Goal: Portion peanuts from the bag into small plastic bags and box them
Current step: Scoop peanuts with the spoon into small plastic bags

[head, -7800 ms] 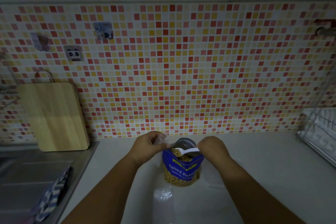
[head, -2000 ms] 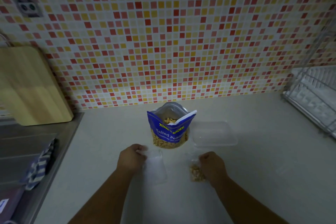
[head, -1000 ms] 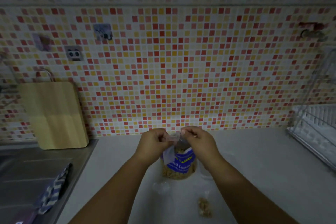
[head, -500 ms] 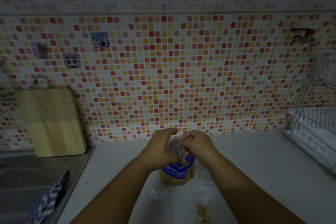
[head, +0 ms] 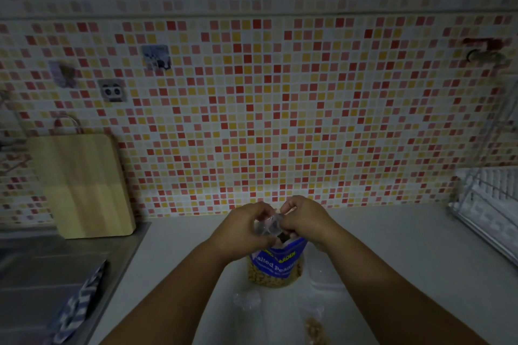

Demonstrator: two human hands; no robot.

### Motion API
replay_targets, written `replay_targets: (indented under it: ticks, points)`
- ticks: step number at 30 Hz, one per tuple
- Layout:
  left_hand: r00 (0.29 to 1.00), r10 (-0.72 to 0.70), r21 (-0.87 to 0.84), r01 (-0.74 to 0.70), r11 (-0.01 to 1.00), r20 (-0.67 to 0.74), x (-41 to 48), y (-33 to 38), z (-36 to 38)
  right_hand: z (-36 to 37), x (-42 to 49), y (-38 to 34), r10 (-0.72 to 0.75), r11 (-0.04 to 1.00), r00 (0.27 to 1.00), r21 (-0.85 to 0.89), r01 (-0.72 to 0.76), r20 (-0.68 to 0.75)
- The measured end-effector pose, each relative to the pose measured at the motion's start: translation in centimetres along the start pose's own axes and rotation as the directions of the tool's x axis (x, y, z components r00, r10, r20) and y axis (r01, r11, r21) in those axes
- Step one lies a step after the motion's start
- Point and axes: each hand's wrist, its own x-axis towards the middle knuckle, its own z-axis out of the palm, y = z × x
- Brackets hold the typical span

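Observation:
A blue salted-peanut bag stands upright on the pale counter, its clear lower part showing nuts. Just above its mouth, my left hand and my right hand both pinch a small clear plastic bag between them. A filled small bag of peanuts lies on the counter near the bottom edge. A clear plastic box sits right of the peanut bag, partly hidden by my right forearm. More clear empty bags lie in front of the peanut bag.
A wooden cutting board leans on the tiled wall at left. A steel sink with a striped cloth lies left of the counter. A wire dish rack stands at the right edge.
Since two seconds ago my hands left the counter, where the filled bag stays, and rose above the peanut bag with an empty small bag. In the last half second they shifted only slightly.

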Motion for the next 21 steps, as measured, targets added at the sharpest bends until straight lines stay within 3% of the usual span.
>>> replay_targets:
  ticks: [3,5,6,8,10,12,21]
  points:
    - [1.000,-0.009,-0.019,0.009,1.000,-0.025,0.0,-0.5,0.0,-0.1,0.7,0.2,-0.048,0.998,0.999,-0.031,0.047,-0.022]
    - [0.999,-0.040,-0.058,0.039,0.998,-0.027,-0.1,-0.8,-0.1,-0.1,1.6,0.4,-0.117,0.951,0.990,-0.296,0.089,-0.078]
    - [0.998,-0.055,-0.076,0.053,0.996,-0.025,-0.1,-1.0,-0.1,-0.1,1.9,0.5,-0.123,0.856,0.991,-0.511,0.077,-0.057]
    - [0.997,-0.080,-0.113,0.077,0.991,-0.020,-0.2,-1.5,-0.1,0.3,2.0,0.7,-0.079,0.534,0.997,-0.844,0.047,0.006]
    - [0.995,-0.096,-0.140,0.093,0.986,-0.016,-0.3,-1.9,0.0,0.8,2.0,1.1,-0.070,0.302,0.995,-0.950,0.083,0.064]
    - [0.994,-0.106,-0.148,0.103,0.984,-0.016,-0.2,-2.3,0.2,1.1,1.9,1.2,-0.073,0.186,0.992,-0.976,0.116,0.105]
    - [0.989,-0.146,-0.114,0.143,0.983,-0.016,0.2,-3.7,0.6,1.7,2.9,1.2,-0.006,0.138,0.997,-0.987,0.077,0.077]
